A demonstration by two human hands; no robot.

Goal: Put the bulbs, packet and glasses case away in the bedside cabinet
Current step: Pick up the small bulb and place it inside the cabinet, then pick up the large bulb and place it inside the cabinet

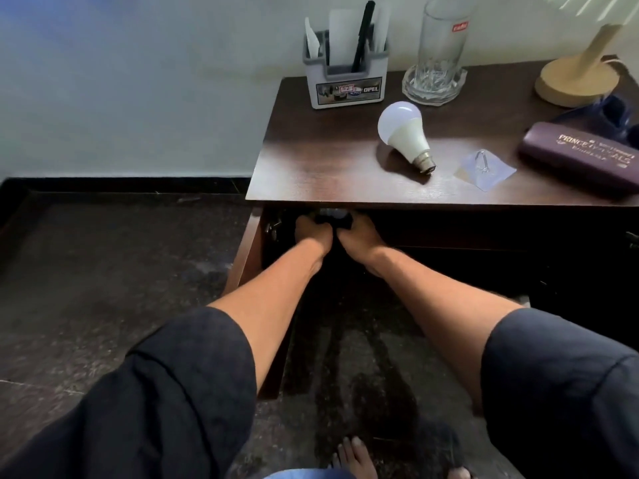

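Both my hands reach into the dark open bedside cabinet (449, 198) under its top. My left hand (313, 233) and my right hand (361, 235) are side by side, fingers closed around a pale rounded thing (332, 213), mostly hidden; it may be a bulb. On the cabinet top lies a white bulb (404, 133) on its side. A clear packet (485, 169) with a hook in it lies right of the bulb. A dark maroon glasses case (581, 153) lies at the right edge.
The cabinet door (245, 257) stands open to the left. At the back of the top are a grey pen holder (345, 74), a tall glass in a glass dish (439, 53) and a wooden lamp base (577, 77). Dark stone floor below; my bare feet (352, 458) at the bottom.
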